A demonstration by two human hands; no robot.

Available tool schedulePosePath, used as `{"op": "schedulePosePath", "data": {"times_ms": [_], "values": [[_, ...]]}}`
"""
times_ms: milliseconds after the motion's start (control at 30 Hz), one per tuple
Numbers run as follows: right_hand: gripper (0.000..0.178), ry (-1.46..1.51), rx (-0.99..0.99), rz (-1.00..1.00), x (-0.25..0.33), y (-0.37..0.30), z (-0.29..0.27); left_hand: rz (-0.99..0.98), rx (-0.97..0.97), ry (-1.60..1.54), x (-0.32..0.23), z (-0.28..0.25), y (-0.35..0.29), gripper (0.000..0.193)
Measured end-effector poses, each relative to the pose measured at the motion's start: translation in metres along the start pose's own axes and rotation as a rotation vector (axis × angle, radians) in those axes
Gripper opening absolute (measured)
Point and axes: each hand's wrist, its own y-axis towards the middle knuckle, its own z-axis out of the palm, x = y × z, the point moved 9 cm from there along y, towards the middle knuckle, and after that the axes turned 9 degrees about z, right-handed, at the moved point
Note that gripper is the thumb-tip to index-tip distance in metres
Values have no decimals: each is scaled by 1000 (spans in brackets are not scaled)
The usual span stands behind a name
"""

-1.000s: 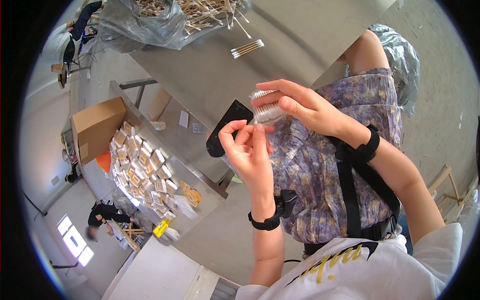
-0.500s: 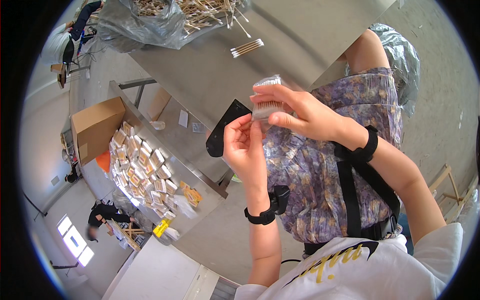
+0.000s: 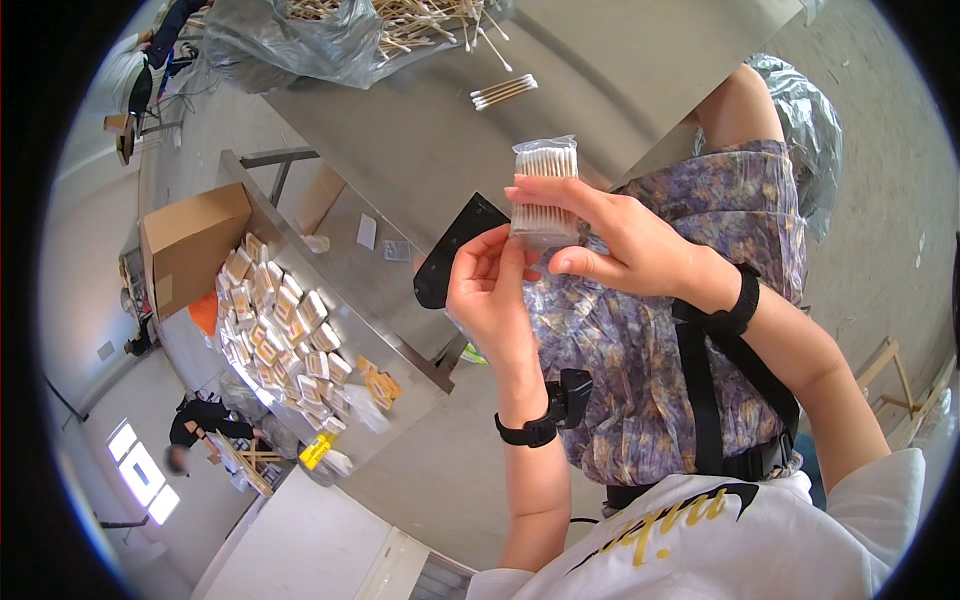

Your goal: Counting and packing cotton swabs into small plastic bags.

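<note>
A clear plastic bag packed with cotton swabs (image 3: pixel 546 162) is held upright above my lap, the white tips showing at its top. My left hand (image 3: pixel 490 285) is closed, thumb and fingers pinching the bag's lower left corner. Across the front of the bag lie the stretched fingers of my right hand (image 3: pixel 630 235), touching it. The right thumb stands apart, below the fingers. A small bunch of loose cotton swabs (image 3: pixel 504 92) lies on the metal table (image 3: pixel 440 140) beyond the bag.
A grey plastic bag (image 3: pixel 300 50) spilling many cotton swabs sits at the table's far left. On a lower metal bench, several filled packs (image 3: pixel 285 330) lie piled beside a cardboard box (image 3: pixel 195 245). A black plate (image 3: pixel 455 250) juts out near my left hand. Another person (image 3: pixel 205 425) is at far left.
My right hand has slid down and slightly right over the bag, uncovering more of the swabs at its top. The left hand keeps its pinch on the corner.
</note>
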Motion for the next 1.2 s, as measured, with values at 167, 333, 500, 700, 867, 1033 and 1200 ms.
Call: {"op": "schedulePosePath", "data": {"times_ms": [167, 333, 500, 700, 867, 1033, 1200], "values": [[73, 19, -7, -2, -2, 1, 0, 12, -15, 31, -8, 0, -2, 13], [72, -5, 3, -9, 0, 0, 2, 191, -42, 243, -26, 2, -4, 13], [70, 79, 11, 13, -2, -1, 3, 106, -31, 147, -17, 0, -2, 11], [71, 59, 36, 36, -6, -5, 9, 223, -63, 370, -20, 4, -2, 6], [70, 101, 17, 42, -12, -6, 9, 258, -50, 395, -23, 5, -1, 6], [69, 149, 20, 65, -15, -3, 9, 58, -34, 92, 5, -2, 5, 8], [68, 216, 42, 112, -17, -2, 8, 73, -53, 73, -4, 1, 2, 6]]}}
